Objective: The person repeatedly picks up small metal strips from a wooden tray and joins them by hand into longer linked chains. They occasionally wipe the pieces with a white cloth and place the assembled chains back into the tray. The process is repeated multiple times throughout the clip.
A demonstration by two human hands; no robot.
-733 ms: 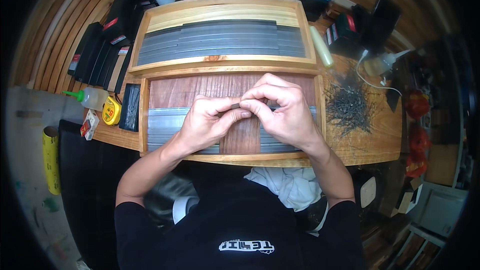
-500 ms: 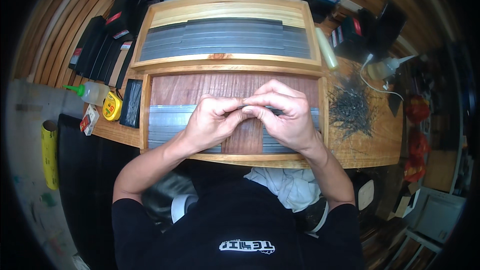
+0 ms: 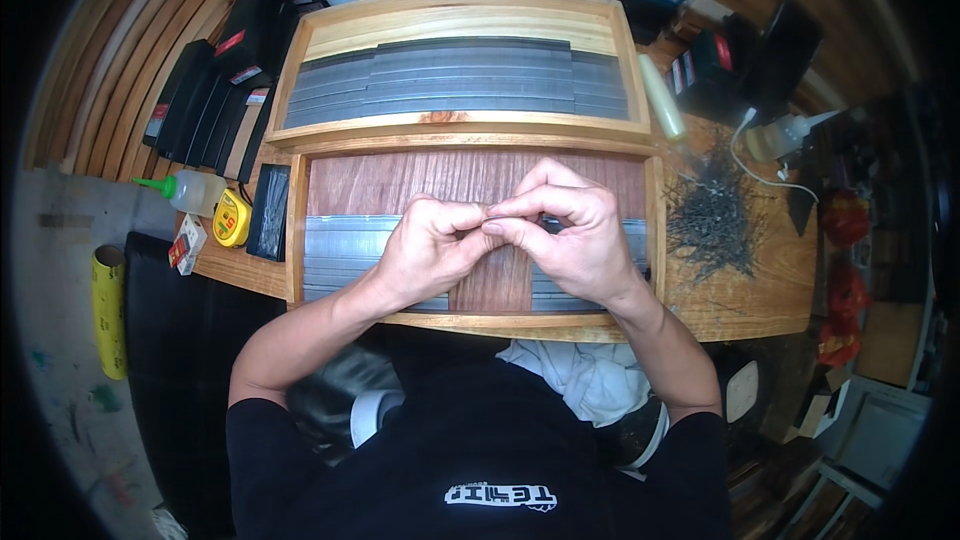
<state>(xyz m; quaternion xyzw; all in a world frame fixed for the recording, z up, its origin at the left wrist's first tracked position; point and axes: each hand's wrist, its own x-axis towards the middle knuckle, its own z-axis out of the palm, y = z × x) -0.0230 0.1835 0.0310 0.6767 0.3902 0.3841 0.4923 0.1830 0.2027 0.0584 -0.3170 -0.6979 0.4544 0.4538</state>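
My left hand [image 3: 428, 245] and my right hand [image 3: 570, 230] meet fingertip to fingertip above the near wooden tray [image 3: 655, 220]. Both are closed in a pinch, thumbs against forefingers. Whatever lies between the fingertips is too small and hidden to name. Below them, thin grey metal strips [image 3: 340, 250] line the tray's left side, and more grey strips [image 3: 575, 290] lie at its right, partly covered by my right hand. Reddish-brown wood [image 3: 490, 285] shows between the two groups.
Behind stands a second wooden tray [image 3: 455, 120] with rows of grey strips [image 3: 470, 75]. On the right lies a heap of thin dark slivers [image 3: 712, 220], near a clear bottle [image 3: 780, 140] and a white cable [image 3: 742, 155]. A yellow tape measure [image 3: 231, 218] and a green-tipped bottle [image 3: 195, 190] sit left.
The whole view has shifted slightly. The fingertips stay pinched together in nearly the same place; the dark sliver that showed between them earlier is now harder to see.
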